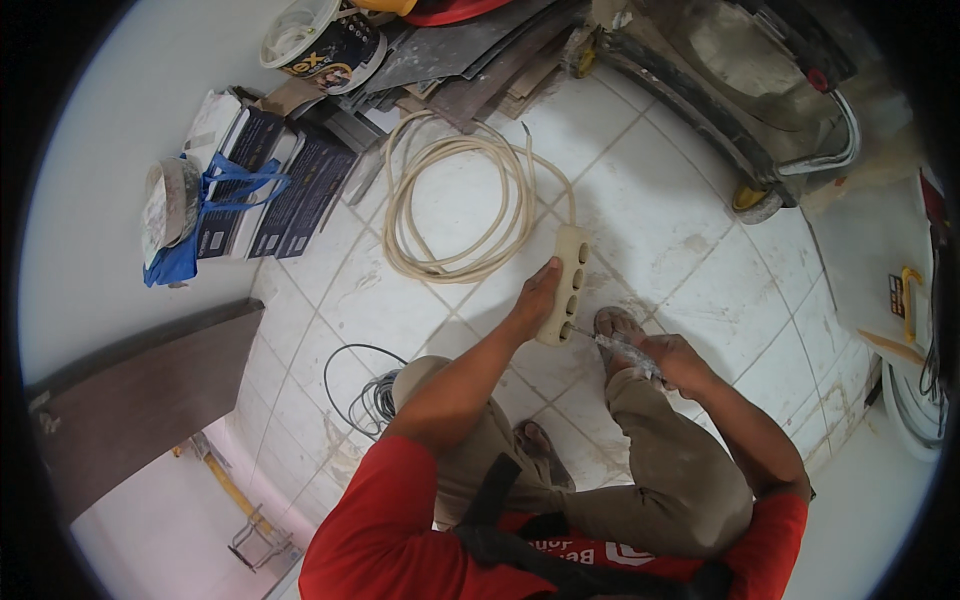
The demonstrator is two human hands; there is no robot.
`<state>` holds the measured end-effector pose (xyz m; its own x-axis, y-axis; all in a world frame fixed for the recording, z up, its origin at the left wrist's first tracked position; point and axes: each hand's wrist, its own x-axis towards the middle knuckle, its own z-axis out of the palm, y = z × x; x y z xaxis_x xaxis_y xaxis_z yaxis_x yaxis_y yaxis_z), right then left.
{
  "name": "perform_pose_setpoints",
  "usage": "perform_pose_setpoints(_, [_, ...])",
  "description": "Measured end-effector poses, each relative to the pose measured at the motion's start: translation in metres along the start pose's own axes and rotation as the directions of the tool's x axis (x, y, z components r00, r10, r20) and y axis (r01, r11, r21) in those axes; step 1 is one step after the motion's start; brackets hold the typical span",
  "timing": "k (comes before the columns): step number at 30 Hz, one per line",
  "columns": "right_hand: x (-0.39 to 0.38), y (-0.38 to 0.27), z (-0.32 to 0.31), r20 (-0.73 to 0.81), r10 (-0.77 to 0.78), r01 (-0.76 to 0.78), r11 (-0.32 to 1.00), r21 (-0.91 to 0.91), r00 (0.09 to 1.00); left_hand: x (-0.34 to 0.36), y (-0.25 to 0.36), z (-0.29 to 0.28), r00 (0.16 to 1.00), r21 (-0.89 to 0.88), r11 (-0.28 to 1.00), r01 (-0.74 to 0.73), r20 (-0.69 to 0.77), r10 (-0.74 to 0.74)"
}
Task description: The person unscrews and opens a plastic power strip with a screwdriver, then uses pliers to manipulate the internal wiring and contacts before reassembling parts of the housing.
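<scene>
My left hand [538, 298] is closed round the side of a beige power strip [573, 262] with several round sockets in a row. A beige cable [529, 210] runs from the strip's far end into a loose coil on the floor. In my closed right hand [680, 362] is a screwdriver [628, 354] with a pale, see-through handle. Its thin shaft points left, toward the socket at the strip's near end. From this view I cannot tell whether the tip touches the strip.
A coil of thin dark wire [378, 397] lies by my left knee. Flat boxes [290, 190], a bucket [330, 50] and stacked grey boards [450, 55] line the far left. A wheeled machine [690, 105] stands far right. A dark panel [150, 385] juts in at left.
</scene>
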<state>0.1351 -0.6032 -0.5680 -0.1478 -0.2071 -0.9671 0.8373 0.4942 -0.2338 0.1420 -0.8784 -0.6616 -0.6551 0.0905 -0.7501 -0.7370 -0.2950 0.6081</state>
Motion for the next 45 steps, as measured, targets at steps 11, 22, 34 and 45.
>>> perform_pose_setpoints(11, [-0.004,0.0,0.007,-0.089,-0.362,0.326,0.904,-0.277,0.928,-0.006,0.006,-0.001,1.0,-0.015,1.0,0.02,0.001,-0.02])
perform_pose_setpoints(22, [0.002,0.005,0.008,-0.036,-0.704,0.609,0.638,-0.471,0.709,-0.008,0.008,0.002,1.0,0.011,1.0,-0.001,0.017,0.0])
perform_pose_setpoints(34, [-0.007,0.0,0.013,-0.029,-0.688,0.586,0.639,-0.498,0.725,-0.003,0.002,-0.002,0.999,0.06,0.998,-0.029,0.034,0.027])
perform_pose_setpoints(45, [-0.013,0.006,0.01,0.011,-0.785,0.654,0.509,-0.56,0.62,0.0,0.0,-0.002,1.0,0.043,0.999,-0.016,0.026,0.015])
